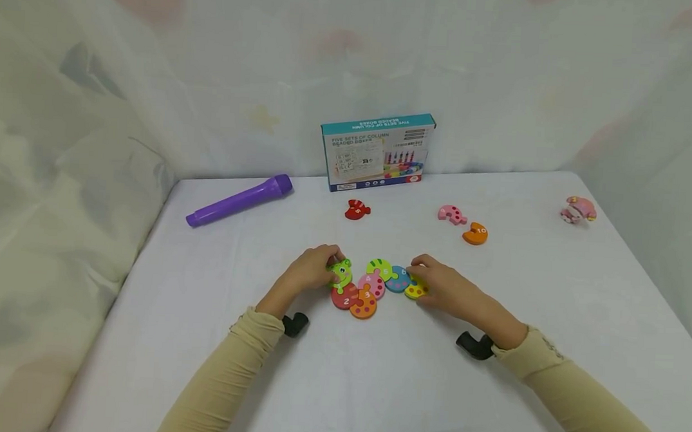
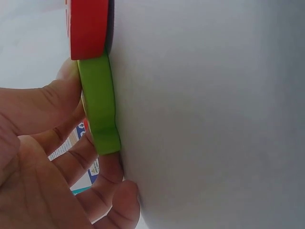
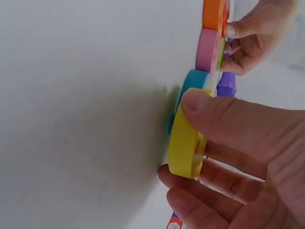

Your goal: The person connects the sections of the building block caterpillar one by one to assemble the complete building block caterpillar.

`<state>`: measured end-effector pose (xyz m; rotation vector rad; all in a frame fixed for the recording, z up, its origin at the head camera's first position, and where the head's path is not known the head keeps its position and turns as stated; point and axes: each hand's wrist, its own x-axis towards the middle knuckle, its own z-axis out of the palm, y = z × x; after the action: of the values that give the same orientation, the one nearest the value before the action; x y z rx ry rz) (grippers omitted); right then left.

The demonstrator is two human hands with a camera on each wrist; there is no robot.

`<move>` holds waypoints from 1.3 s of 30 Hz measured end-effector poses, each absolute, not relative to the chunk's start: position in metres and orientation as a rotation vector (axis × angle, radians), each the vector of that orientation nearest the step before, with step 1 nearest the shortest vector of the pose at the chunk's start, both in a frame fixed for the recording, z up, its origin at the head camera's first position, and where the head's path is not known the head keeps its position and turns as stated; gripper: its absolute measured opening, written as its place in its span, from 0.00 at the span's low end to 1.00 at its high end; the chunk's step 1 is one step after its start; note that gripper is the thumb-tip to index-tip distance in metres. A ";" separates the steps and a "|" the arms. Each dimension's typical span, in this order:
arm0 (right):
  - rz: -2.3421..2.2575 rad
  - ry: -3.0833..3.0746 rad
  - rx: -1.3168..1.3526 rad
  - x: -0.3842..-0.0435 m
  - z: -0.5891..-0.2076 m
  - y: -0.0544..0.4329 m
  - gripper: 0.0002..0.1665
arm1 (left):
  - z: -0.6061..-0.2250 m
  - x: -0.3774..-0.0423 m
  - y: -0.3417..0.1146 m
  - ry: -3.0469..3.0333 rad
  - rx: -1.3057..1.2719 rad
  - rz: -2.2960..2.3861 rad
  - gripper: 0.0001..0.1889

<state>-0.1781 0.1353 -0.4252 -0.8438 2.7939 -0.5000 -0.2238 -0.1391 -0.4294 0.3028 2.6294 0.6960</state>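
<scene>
A curved row of numbered wooden caterpillar puzzle pieces lies on the white table. My left hand (image 1: 313, 267) holds the green face piece (image 1: 341, 275) at the row's left end, thumb on one side and fingers behind, as the left wrist view shows. Below it sits the red piece 2 (image 1: 342, 298), followed by the orange piece 3 (image 1: 363, 307), pink piece 4 (image 1: 370, 286), green piece 5 (image 1: 380, 268) and blue piece 6 (image 1: 398, 281). At the right end my right hand (image 1: 446, 289) pinches a yellow spotted piece (image 3: 181, 145) by its edge, against the blue one.
Behind the row lie a red piece (image 1: 354, 210), a pink piece (image 1: 452, 214) and an orange piece 10 (image 1: 476, 234). A bead-set box (image 1: 378, 153) stands at the back, a purple toy microphone (image 1: 239, 201) at back left. One small pink toy (image 1: 579, 210) is at far right.
</scene>
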 end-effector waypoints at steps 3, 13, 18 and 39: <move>-0.471 2.805 -0.827 -0.181 -0.425 0.133 0.33 | -0.429 -0.226 -0.140 2.634 0.310 0.696 0.17; -0.420 2.805 -0.852 -0.214 -0.401 0.124 0.39 | -0.432 -0.227 -0.141 2.621 0.326 0.720 0.18; -0.385 2.807 -0.895 -0.258 -0.380 0.089 0.35 | -0.430 -0.224 -0.144 2.625 0.324 0.732 0.18; -0.258 2.770 -0.558 -0.353 -0.418 0.015 0.27 | -0.431 -0.221 -0.143 2.626 0.390 0.757 0.15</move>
<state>-0.3530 0.0150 -0.4179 -0.5581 2.7699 -0.2577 -0.2210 -0.1428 -0.4309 0.3898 2.6259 0.7569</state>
